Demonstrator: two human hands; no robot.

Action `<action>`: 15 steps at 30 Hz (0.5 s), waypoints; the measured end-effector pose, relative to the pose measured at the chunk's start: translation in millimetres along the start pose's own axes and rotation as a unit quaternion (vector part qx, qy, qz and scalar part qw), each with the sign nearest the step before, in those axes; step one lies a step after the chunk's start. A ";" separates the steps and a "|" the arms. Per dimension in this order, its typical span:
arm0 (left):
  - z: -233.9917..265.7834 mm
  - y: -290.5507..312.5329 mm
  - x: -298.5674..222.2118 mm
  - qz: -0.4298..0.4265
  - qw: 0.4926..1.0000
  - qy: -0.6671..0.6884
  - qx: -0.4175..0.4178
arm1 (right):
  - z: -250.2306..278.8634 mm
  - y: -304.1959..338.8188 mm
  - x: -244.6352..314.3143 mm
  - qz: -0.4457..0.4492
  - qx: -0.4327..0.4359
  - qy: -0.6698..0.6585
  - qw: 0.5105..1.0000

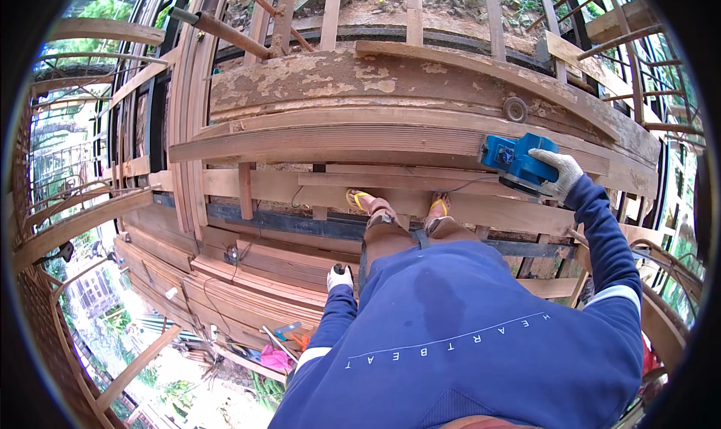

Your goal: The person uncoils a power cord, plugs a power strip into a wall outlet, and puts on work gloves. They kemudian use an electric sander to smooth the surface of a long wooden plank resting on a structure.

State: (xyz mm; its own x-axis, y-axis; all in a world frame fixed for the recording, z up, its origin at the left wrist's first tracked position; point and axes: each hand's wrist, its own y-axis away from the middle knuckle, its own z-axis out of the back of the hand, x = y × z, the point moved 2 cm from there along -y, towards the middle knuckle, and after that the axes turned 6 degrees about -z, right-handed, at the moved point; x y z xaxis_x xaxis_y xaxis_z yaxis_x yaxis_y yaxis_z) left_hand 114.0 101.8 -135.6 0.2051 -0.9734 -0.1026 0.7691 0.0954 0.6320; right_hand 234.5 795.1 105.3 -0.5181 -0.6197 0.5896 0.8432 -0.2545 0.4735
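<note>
At left, stacked boards (263, 290), laid lengthwise, probably to stay straight. Next, 1 grooved board (338, 142) spanning the timber frame (263, 182), apparently set grooved face up for even support. Nearer, gloved left hand (340, 279), hanging near the stacked boards; cannot tell how far open or whether holding anything. At right, blue power planer (522, 158) on the grooved board's right part, clasped by gloved right hand (562, 172), fingers closed around it, likely for steady pressure.
</note>
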 end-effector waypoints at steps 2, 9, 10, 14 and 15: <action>-8.1 17.1 17.9 0.037 0.999 0.031 0.026 | -6.3 -16.9 11.6 0.053 -0.014 -0.004 0.998; -4.5 -7.1 -31.9 0.000 0.962 0.274 -0.013 | -46.3 -91.1 112.4 0.091 -0.030 0.022 0.995; -2.3 -15.2 -41.7 0.020 0.933 0.359 -0.011 | -51.0 -101.1 127.6 0.097 -0.027 0.025 0.995; 14.8 -29.7 -57.4 -0.079 0.932 0.354 -0.022 | -67.8 -139.3 182.9 0.118 -0.005 0.034 0.992; 17.9 -33.2 -55.4 -0.085 0.933 0.350 -0.025 | -72.6 -148.0 196.2 0.122 0.002 0.036 0.992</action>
State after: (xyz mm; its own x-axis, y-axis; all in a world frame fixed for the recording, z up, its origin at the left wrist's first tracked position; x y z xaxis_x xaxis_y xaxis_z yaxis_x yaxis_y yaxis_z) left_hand 66.3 148.9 -137.1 0.4090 -0.6028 -0.6851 0.8500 -0.0215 0.5264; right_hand 18.5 657.2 103.4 -0.2879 -0.7136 0.6386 0.9413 -0.0882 0.3258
